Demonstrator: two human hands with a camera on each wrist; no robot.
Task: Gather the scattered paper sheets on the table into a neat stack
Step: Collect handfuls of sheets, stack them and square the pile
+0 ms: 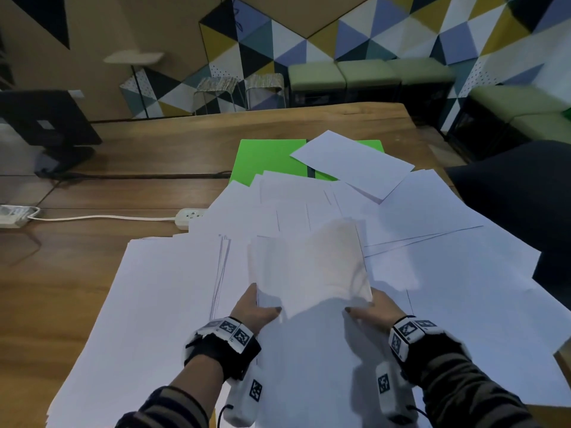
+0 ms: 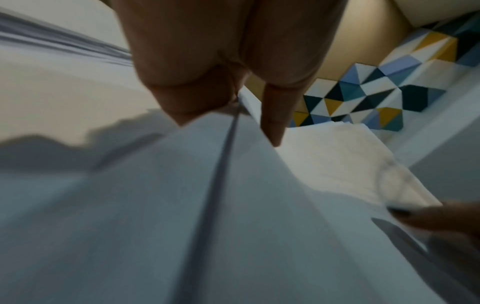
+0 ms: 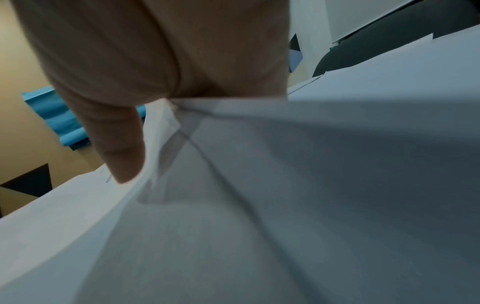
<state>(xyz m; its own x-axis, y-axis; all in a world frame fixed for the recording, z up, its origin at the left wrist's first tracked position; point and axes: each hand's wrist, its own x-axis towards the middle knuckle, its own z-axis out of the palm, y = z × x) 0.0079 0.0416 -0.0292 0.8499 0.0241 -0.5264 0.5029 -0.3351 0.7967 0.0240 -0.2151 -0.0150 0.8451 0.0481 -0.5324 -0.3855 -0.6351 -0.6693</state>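
dim light; wrist views blurred, edges warped.

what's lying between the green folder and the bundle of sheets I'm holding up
Loose white sheets, overlapping and fanned out, cover the table from the green folder to the held bundle. No bare wood shows between them in the head view.
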